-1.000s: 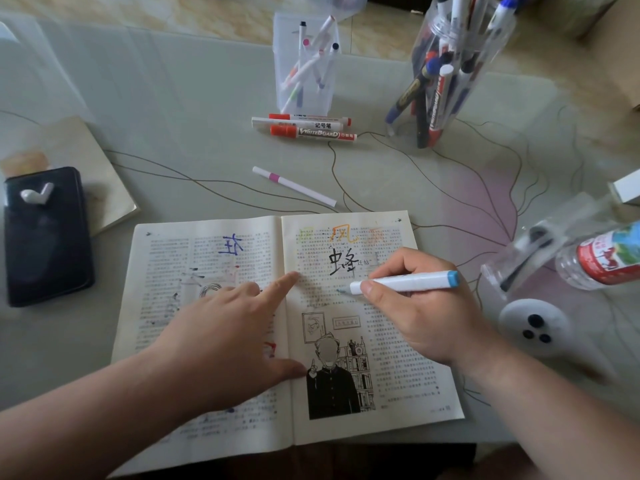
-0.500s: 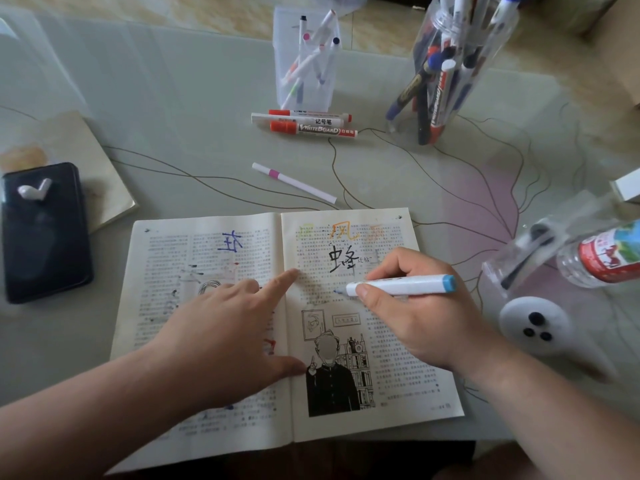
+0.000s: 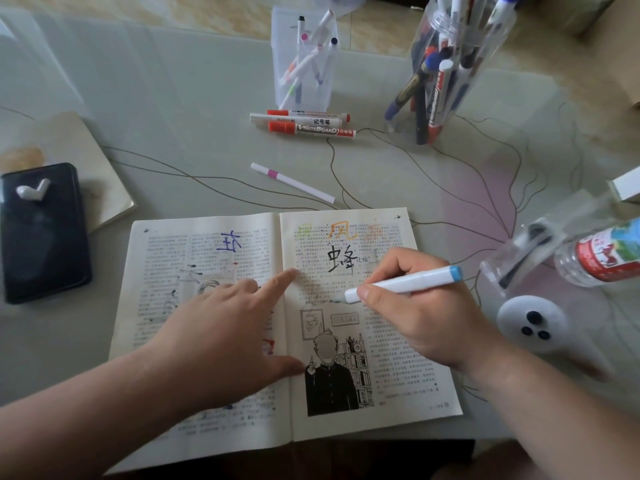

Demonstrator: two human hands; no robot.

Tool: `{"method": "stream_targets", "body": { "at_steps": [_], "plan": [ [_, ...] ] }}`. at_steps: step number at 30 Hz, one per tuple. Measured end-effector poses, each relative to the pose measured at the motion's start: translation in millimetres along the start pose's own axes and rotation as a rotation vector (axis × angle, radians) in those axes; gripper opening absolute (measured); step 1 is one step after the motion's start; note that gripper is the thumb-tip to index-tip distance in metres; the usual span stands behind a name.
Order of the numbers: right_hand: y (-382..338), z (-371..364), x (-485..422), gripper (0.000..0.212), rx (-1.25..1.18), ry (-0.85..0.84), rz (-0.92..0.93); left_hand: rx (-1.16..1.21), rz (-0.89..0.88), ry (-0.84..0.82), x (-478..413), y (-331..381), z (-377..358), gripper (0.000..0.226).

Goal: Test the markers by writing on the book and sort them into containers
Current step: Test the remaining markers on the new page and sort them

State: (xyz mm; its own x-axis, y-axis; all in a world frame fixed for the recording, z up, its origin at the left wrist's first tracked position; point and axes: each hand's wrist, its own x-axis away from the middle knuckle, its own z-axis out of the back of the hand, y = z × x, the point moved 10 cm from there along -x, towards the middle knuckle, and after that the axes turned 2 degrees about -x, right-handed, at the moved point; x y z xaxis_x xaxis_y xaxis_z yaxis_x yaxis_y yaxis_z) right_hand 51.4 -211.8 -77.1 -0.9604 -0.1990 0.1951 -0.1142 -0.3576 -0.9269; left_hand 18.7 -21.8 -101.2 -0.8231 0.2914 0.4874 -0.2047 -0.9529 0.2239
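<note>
An open book (image 3: 391,403) lies at the table's near edge, with blue, orange and black characters written across its pages. My right hand (image 3: 426,313) grips a white marker with a light-blue end (image 3: 408,283), its tip touching the right page. My left hand (image 3: 225,334) presses flat on the book's spine area, index finger extended. A thin white marker with a pink band (image 3: 292,182) lies above the book. Three whiteboard markers (image 3: 304,122) lie side by side before a square clear container (image 3: 304,60) holding thin markers. A round clear container (image 3: 446,64) holds several thick markers.
A dark phone (image 3: 43,237) with a white earbud on it rests on a notebook (image 3: 83,157) at the left. At the right are a tipped clear container (image 3: 519,258), a plastic bottle with a red label (image 3: 602,258) and a white round device (image 3: 530,323).
The marker tip has shifted slightly leftward and lower on the right page. My left hand has stayed pressed on the book.
</note>
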Motion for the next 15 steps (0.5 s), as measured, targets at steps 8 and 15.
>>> {"method": "stream_targets", "body": {
  "at_steps": [8, 15],
  "plan": [
    [-25, -3, 2, 0.034, -0.408, -0.128, 0.088, 0.581, -0.116, 0.129, 10, 18, 25, 0.115],
    [-43, -24, 19, 0.005, -0.306, -0.215, 0.113, 0.596, -0.231, 0.071, 20, 35, 22, 0.117]
  ]
}}
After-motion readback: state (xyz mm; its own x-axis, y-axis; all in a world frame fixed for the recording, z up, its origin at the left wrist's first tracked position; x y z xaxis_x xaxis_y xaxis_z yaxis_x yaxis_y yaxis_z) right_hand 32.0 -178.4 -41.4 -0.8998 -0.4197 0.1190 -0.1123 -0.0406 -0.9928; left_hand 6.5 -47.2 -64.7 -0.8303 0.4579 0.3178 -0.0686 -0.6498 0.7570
